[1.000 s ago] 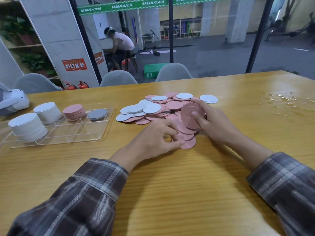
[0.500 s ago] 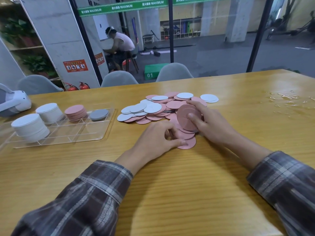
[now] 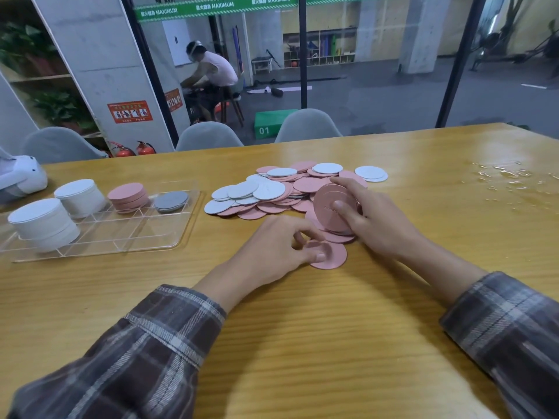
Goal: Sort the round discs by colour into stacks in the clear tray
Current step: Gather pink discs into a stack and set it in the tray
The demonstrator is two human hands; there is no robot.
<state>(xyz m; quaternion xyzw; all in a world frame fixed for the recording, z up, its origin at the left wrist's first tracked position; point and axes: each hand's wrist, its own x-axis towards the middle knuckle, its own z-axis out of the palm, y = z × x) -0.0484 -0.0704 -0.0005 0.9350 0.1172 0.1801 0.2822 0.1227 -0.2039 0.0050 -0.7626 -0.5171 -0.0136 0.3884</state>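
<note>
Head view:
- Our right hand (image 3: pixel 379 220) grips a pink stack (image 3: pixel 331 208) on edge.
- Our left hand (image 3: pixel 272 251) pinches a flat pink disc (image 3: pixel 334 257) on the tabletop (image 3: pixel 302 328).
- The loose discs (image 3: pixel 272 190) lie just beyond; the clear tray (image 3: pixel 130 237) stands well left, holding stacks.

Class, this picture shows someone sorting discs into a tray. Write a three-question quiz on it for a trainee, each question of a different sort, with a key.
1. True or false: the right hand grips grey discs.
2. How many stacks stand in the tray? A two, B four, C six.
3. Fill in: the left hand pinches a ___ disc lying on the table.
Key: 1 false, it grips pink discs; 2 B; 3 pink.
</note>
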